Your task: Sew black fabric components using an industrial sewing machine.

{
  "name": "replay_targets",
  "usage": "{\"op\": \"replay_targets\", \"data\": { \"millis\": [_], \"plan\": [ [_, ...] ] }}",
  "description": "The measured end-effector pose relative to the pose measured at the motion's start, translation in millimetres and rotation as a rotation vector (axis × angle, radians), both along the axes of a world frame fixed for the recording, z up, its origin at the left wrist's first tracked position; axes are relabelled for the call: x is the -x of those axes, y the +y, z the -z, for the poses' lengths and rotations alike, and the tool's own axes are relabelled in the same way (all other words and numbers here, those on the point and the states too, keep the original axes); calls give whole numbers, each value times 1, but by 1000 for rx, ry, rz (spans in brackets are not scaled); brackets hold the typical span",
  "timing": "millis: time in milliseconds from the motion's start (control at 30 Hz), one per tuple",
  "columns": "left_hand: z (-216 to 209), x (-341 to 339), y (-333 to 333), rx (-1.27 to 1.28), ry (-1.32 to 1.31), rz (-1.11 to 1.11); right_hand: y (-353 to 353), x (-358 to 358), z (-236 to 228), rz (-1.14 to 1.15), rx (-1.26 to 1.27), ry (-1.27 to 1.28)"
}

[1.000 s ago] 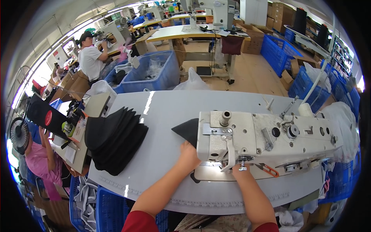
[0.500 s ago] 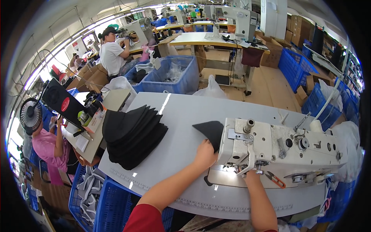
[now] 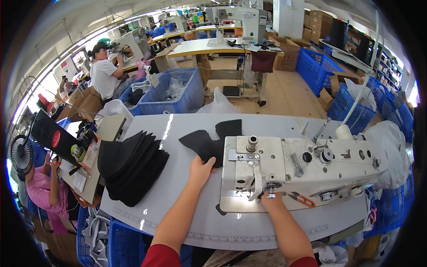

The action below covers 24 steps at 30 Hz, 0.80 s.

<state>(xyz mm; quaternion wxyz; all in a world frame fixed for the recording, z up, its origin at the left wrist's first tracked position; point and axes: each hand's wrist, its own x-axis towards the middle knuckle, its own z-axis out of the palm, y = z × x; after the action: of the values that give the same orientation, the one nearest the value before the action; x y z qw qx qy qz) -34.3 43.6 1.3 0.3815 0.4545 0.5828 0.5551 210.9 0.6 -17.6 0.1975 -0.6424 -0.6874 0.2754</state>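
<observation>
Left of the sewing machine head, a notched black fabric piece (image 3: 204,144) lies on the grey table. My left hand (image 3: 202,170) grips its near edge, the thumb on top. My right hand (image 3: 272,200) reaches under the arm of the white sewing machine (image 3: 302,164), close to the needle area; its fingers are hidden by the machine head. A thick stack of black fabric pieces (image 3: 129,169) rests on the table to the left. Just right of my right hand, thread snips (image 3: 302,200) with orange handles lie on the machine bed.
Blue crates (image 3: 126,242) stand below the table's left edge, one holding grey-white pieces. A side table (image 3: 106,133) with a black speaker adjoins at left. Two people (image 3: 104,73) (image 3: 46,187) sit at left. A large blue bin (image 3: 178,95) stands beyond the table.
The view has shifted. My left hand has moved away from the machine head toward the stack, and more of the black fabric piece now shows. My right hand stays under the machine arm.
</observation>
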Motion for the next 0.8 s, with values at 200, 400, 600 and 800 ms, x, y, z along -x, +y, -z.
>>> {"op": "replay_targets", "data": {
  "millis": [200,400,600,800],
  "plan": [
    [14,-4,5,-46,-81,13,9,-15,43,-108,-275,-80],
    [21,2,3,-20,-130,-21,10,-24,63,-163,-319,-224],
    [22,1,3,-64,-142,-26,12,-25,74,-208,-402,-717],
    [15,3,-3,-80,118,-38,29,-32,79,-223,-244,-664]
  ]
}}
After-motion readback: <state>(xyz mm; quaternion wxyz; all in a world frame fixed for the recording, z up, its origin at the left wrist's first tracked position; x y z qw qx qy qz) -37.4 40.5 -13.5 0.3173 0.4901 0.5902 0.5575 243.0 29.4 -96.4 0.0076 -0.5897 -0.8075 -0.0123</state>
